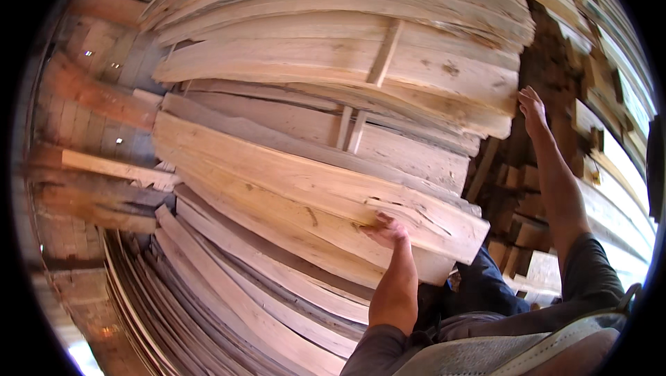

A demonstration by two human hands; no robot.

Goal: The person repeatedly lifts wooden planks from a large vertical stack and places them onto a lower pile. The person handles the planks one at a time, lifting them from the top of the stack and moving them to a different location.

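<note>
A long, pale wooden plank (291,168) with a dark crack near its right end lies across the middle of the view. My left hand (388,230) is at its near edge, the fingers curled against the wood; part of the grip is hidden. Just below it runs another broad plank (277,220) with a dark knot. Farther off, my right hand (533,107) reaches up beside the right end of a stacked board (444,71). Its fingers are stretched out, and nothing shows in them. Whether the fingertips touch the board end is hard to tell.
Small wooden spacer sticks (386,53) lie across the boards. Several more planks (208,293) are stacked at lower left. Cut timber pieces (524,230) lie in the dark gap on the right. Wooden beams (104,95) and plank walling stand at the left.
</note>
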